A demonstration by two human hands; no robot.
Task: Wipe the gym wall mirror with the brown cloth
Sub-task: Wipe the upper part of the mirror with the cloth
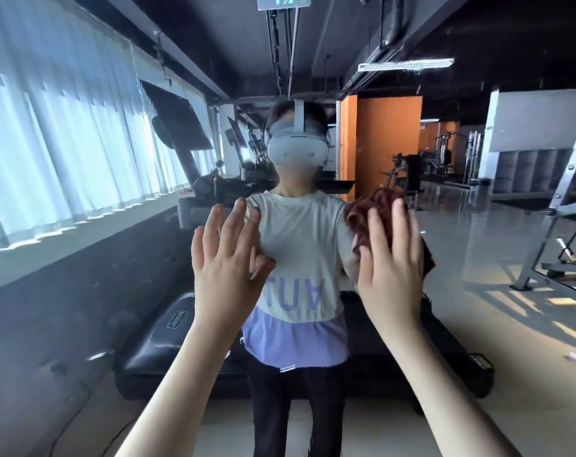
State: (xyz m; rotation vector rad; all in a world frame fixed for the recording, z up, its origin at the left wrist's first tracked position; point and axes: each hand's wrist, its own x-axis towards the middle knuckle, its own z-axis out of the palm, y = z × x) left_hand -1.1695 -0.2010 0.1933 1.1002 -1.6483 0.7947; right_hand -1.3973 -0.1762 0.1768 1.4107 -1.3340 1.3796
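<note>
The large reflective gym wall mirror (478, 242) fills the head view. At 3 o'clock from centre, the crumpled dark brown cloth (362, 216) is pressed against the glass under the right hand (390, 258), its grip released and fingers straight. At 8 o'clock, the left hand (227, 258) is raised with fingers spread, its grip released and holding nothing.

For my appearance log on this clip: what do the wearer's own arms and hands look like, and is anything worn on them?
The left hand and right hand are ungloved, with no visible rings. The arms behind them are bare down to the frame's bottom edge: no sleeve, watch or bracelet shows. The reflection in the mirror shows a pale short-sleeved T-shirt.
</note>
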